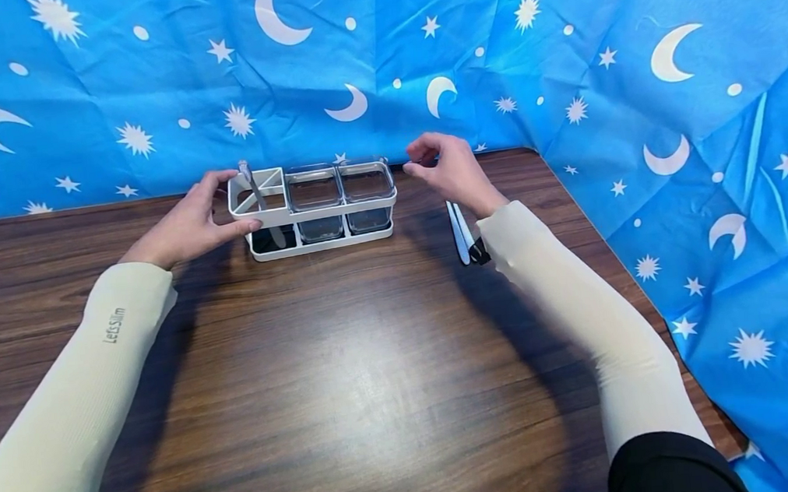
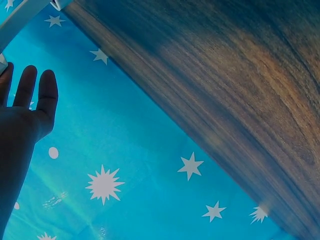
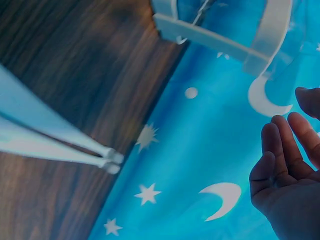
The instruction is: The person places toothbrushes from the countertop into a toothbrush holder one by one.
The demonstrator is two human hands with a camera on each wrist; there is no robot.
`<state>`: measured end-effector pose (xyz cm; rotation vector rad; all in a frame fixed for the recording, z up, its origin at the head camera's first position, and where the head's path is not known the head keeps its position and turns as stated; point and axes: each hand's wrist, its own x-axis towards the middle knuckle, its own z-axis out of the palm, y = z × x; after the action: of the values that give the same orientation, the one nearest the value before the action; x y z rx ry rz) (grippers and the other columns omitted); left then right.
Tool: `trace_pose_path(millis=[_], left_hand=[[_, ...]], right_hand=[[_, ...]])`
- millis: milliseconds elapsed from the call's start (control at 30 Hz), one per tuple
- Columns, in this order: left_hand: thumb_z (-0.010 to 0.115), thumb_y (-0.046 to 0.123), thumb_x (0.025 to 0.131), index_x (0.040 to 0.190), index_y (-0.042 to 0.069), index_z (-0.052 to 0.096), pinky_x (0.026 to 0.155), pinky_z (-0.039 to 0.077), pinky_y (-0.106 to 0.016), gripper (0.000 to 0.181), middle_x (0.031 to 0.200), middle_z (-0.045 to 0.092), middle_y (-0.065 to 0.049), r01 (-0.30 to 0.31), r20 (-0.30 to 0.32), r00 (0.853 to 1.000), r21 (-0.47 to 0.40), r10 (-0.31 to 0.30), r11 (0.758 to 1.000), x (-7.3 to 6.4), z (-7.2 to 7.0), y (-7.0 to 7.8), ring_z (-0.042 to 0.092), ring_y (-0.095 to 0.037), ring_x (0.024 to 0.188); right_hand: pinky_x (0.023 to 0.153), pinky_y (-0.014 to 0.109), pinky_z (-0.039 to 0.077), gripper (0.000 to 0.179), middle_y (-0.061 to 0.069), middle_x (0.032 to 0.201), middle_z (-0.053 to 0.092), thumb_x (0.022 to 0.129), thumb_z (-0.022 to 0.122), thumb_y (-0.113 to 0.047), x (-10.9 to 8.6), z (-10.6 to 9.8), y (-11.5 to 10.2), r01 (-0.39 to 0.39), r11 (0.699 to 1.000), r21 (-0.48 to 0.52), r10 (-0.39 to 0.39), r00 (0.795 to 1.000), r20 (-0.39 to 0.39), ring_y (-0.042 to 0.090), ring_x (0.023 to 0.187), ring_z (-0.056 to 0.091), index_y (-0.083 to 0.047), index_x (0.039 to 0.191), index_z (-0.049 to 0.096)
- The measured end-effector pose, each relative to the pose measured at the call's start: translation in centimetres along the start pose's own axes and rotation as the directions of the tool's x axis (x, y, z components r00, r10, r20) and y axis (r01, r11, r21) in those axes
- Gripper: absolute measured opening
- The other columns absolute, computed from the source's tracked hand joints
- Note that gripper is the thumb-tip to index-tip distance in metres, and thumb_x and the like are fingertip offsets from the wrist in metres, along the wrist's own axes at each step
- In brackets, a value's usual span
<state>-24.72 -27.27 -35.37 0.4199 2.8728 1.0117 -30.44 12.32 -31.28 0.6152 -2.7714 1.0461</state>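
Note:
A white two-tier condiment rack (image 1: pixel 343 210) stands near the back edge of the table. Its upper tier holds two clear square containers (image 1: pixel 315 190) and a divided white section on the left, where a clear-handled utensil leans. More clear containers show in the lower tier. My left hand (image 1: pixel 188 221) grips the rack's left end, thumb at the front and fingers around the far side. Just past the right end my right hand (image 1: pixel 454 169) hovers, fingers loosely bent, holding nothing. In the right wrist view a gap separates those fingers from the rack (image 3: pixel 215 40).
On the table (image 1: pixel 348 359), right of the rack, lies a long, pale, two-strip object (image 1: pixel 461 232) with a black part, partly under the right forearm. A blue cloth (image 1: pixel 378 60) with white moons and stars hangs behind the table and along its right side.

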Motion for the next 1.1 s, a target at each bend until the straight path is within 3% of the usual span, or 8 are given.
trace_pose_path(millis=[367,733,933,1100], left_hand=[[0.068,0.051,0.082,0.15,0.012,0.014,0.096,0.03,-0.06,0.095,0.13,0.036,-0.022,0.011,0.006,1.0,-0.007,-0.011,1.0,-0.2,-0.1,0.4,0.037,-0.039,0.119],[0.068,0.051,0.083,0.15,0.011,0.013,0.095,0.031,-0.06,0.095,0.13,0.035,-0.022,0.014,0.006,1.0,-0.007,-0.014,1.0,-0.1,-0.1,0.4,0.038,-0.04,0.118],[0.068,0.051,0.082,0.15,0.011,0.013,0.096,0.031,-0.06,0.096,0.13,0.036,-0.022,0.022,0.01,1.0,-0.015,-0.022,1.0,-0.1,0.0,0.6,0.038,-0.04,0.118],[0.068,0.051,0.082,0.15,0.011,0.013,0.096,0.031,-0.06,0.096,0.13,0.035,-0.022,0.022,0.007,1.0,-0.009,-0.022,1.0,-0.2,0.0,0.6,0.038,-0.04,0.118]], right_hand=[[0.082,0.027,0.046,0.026,0.0,0.105,0.059,0.092,0.063,-0.027,-0.6,-0.7,3.0,-0.132,0.991,-0.033,0.133,0.991,0.018,0.014,0.093,0.053,-0.013,0.114,0.063],[0.077,0.032,0.048,0.018,0.008,0.101,0.06,0.094,0.061,-0.019,-0.9,-0.8,5.3,-0.254,0.966,-0.056,0.256,0.967,0.019,0.022,0.089,0.054,-0.008,0.108,0.063],[0.078,0.035,0.047,0.018,0.011,0.102,0.059,0.094,0.06,-0.015,-1.1,-0.8,6.3,-0.328,0.943,-0.055,0.331,0.943,0.041,0.025,0.089,0.055,-0.005,0.108,0.063],[0.082,0.038,0.047,0.018,0.013,0.104,0.058,0.094,0.06,-0.013,-1.3,-0.7,7.1,-0.406,0.909,-0.091,0.412,0.909,0.061,0.027,0.092,0.054,-0.004,0.11,0.061]])
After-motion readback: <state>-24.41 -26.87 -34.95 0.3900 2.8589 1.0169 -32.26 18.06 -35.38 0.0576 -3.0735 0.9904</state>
